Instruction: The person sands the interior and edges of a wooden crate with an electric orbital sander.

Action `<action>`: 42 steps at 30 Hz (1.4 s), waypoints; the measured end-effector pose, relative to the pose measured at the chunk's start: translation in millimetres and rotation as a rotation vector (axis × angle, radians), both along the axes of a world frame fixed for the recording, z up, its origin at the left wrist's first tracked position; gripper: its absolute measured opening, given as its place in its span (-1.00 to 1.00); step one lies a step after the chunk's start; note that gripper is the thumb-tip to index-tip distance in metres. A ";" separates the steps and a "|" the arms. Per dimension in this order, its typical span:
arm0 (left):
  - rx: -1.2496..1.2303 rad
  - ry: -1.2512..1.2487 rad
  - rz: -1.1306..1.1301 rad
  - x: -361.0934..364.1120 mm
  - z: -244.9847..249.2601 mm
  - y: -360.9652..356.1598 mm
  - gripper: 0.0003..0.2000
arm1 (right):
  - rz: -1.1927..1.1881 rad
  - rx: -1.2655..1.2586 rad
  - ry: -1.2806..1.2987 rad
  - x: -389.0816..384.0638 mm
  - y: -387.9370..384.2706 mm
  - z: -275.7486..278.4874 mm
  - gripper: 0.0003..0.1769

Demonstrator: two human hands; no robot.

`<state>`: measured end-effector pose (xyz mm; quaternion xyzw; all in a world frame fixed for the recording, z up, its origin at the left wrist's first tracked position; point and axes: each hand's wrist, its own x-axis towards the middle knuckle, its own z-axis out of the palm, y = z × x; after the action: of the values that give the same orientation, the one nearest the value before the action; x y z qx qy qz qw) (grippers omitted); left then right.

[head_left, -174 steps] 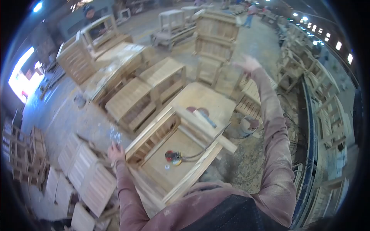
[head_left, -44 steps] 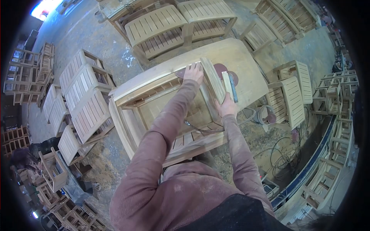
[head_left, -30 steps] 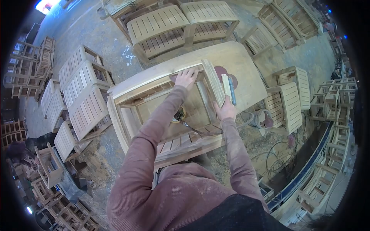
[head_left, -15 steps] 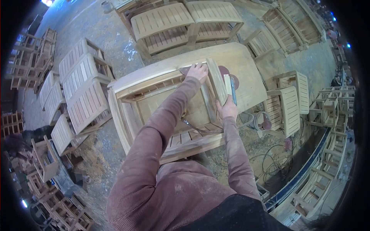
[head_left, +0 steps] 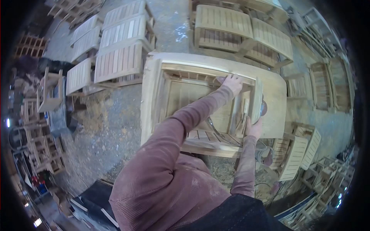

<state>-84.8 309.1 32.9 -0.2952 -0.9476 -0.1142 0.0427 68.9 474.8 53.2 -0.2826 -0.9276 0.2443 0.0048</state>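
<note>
A bare wooden chair frame [head_left: 152, 96] lies on a wooden table [head_left: 276, 101]. My left hand [head_left: 232, 83] reaches across the frame, its fingers curled over the far rail. At the frame's right side, my right hand [head_left: 254, 127] grips the near end of the armrest [head_left: 256, 101]. A dark cable [head_left: 211, 125] runs inside the frame under my left forearm. The edge of a red sanding disc [head_left: 263, 108] shows on the table just beyond the armrest.
Slatted chair parts [head_left: 117, 61] lie on the floor to the left, and two slatted benches [head_left: 231, 24] stand beyond the table. More chairs [head_left: 295, 152] crowd the right side. Sawdust covers the concrete floor [head_left: 104, 127], and stacked frames [head_left: 42, 146] stand at far left.
The view has swung, so the chair frame now sits more square and higher in the picture. My left hand stays on the far rail. My right hand is lower on the armrest's end.
</note>
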 end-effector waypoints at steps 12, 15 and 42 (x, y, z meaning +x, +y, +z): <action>1.755 -1.554 0.625 142.0 -86.5 -98.7 -0.52 | 0.412 -0.646 0.177 14.2 -176.8 -0.3 -0.23; 0.812 -0.871 0.355 120.7 -20.7 -186.1 -0.50 | 0.501 -0.470 -0.013 15.1 -178.6 21.9 -0.27; -0.189 0.066 0.220 16.2 -20.2 28.3 -0.52 | 0.111 -0.751 0.191 102.9 -77.4 33.0 -0.58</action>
<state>-68.6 337.4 12.7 -0.1957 -0.9789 -0.0092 0.0581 171.9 397.4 86.2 -0.1903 -0.7828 0.5919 -0.0258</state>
